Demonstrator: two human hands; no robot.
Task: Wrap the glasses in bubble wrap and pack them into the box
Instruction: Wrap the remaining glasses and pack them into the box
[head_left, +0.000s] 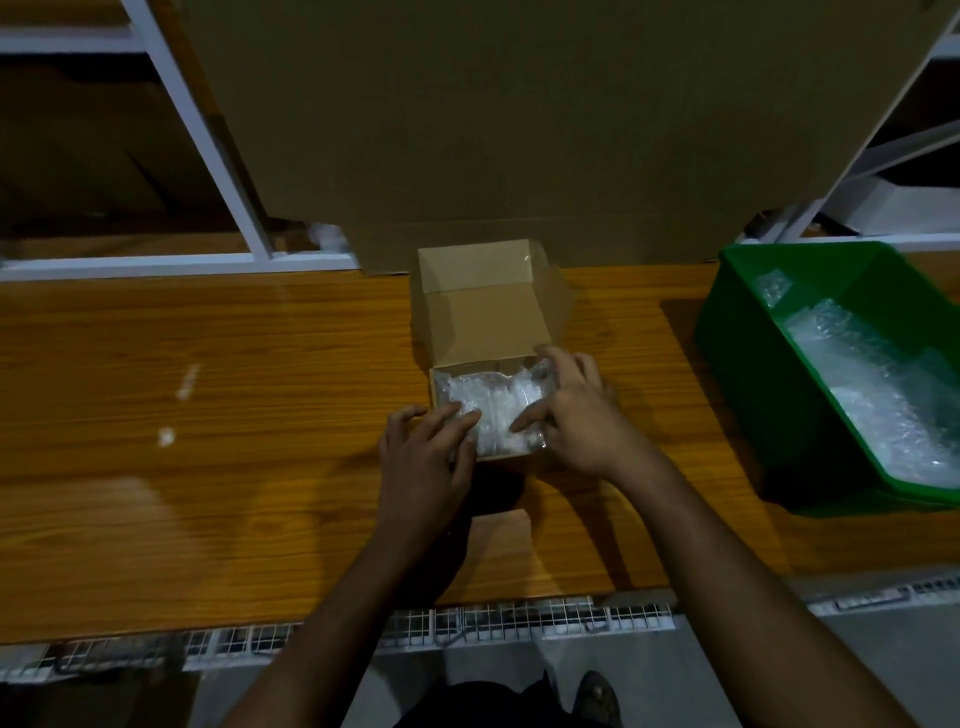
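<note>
Already we pressed the bubble-wrapped bundle (488, 410) down into the box (485, 312), left hand (423, 457) and right hand (576, 410) flat-fingered, gripping nothing; harder pushing risked cracking glass.

Green bin (748, 332) right; cardboard sheet (519, 130) behind.

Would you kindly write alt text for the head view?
Both hands, left and right, press a bubble-wrapped bundle into a small open cardboard box on a wooden table. A green bin holding bubble wrap sits right.
</note>
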